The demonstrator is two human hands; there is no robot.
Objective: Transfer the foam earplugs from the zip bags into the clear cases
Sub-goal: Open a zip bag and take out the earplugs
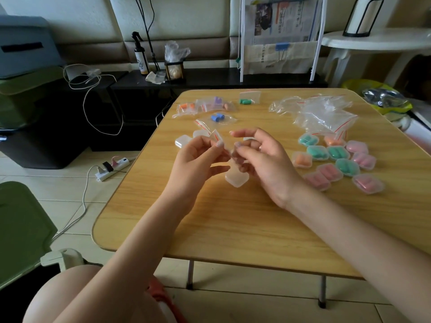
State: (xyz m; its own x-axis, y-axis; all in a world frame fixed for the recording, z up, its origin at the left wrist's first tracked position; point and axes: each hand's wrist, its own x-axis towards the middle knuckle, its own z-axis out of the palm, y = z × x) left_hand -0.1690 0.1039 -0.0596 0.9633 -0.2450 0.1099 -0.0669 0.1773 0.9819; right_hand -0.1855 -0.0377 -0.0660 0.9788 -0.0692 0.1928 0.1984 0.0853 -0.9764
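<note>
Wooden table (233, 229) carried bagged earplugs (218, 117) at far left, both hands mid-table, left hand (196, 157) and right hand (263, 159) fingers pinching one small zip bag (215, 136) above an open clear case (236, 178), filled cases (338, 159) at right.

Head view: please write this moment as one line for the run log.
left hand: pinches small clear zip bag with red strip | right hand: fingers at same bag | open clear plastic case: on wooden table below hands
</note>
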